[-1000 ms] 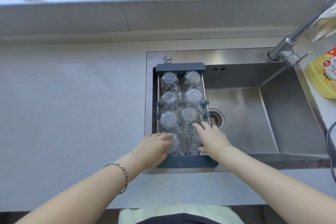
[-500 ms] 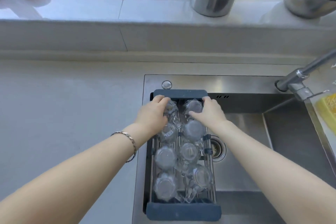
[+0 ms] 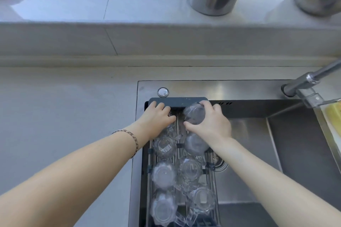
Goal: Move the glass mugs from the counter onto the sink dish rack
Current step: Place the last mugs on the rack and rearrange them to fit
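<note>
Several clear glass mugs stand upside down in two rows on the dark grey dish rack [image 3: 178, 101] that spans the left end of the sink. My right hand [image 3: 212, 121] grips the far right glass mug [image 3: 194, 113] near the rack's far end bar. My left hand [image 3: 156, 118] covers the far left mug, which is almost fully hidden under my fingers. Nearer mugs, such as one with a barcode label [image 3: 164, 146] and one at the front right [image 3: 202, 199], stand free of my hands.
The steel sink basin [image 3: 249, 153] opens to the right of the rack, with the faucet [image 3: 306, 83] at its far right corner. A yellow bottle [image 3: 334, 114] sits at the right edge. Steel pots [image 3: 212, 2] stand on the raised ledge behind. Grey counter [image 3: 64, 116] lies left.
Both hands moved from the nearest mugs to the farthest pair at the rack's far end. The view tilted so the rack now sits lower in frame.
</note>
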### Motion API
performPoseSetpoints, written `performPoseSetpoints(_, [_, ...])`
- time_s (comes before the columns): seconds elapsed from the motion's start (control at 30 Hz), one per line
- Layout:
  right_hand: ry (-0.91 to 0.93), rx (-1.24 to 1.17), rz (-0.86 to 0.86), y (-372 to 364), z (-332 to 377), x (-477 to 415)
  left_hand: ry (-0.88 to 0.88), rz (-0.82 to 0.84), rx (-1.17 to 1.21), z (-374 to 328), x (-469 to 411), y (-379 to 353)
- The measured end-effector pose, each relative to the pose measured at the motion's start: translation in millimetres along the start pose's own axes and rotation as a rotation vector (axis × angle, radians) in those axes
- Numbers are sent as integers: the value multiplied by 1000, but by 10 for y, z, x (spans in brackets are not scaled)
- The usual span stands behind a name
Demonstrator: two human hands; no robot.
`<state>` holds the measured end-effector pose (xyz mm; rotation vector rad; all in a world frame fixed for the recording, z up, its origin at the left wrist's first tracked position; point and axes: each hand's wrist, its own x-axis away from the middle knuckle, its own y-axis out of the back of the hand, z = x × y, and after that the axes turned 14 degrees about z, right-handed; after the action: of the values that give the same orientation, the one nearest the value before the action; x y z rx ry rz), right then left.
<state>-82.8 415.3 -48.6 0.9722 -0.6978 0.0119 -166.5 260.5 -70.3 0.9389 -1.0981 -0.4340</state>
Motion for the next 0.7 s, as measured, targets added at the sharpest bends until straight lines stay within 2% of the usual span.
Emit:
performPoseSetpoints(0.07, [77,41,-27,116,-40,106,59,-66,124,23,72,14])
performPoseSetpoints(0.17, [184,158,-27,237,-126,185,184,-2,509,-32,180,11])
performPoseSetpoints(0.23, [211,208,0,272,-180,192,305,-19,715,-92,241,28])
performPoseSetpoints(0.37, [274,220,34,270,-244,169,527,-13,943,-199,179,-3])
performPoseSetpoints(0.47, [367,296,83,259,-210,87,600,-6,972,-276,80,20])
performPoseSetpoints(0.7, [406,337,280,86,-67,-286,575,41,759,-347,-59,4])
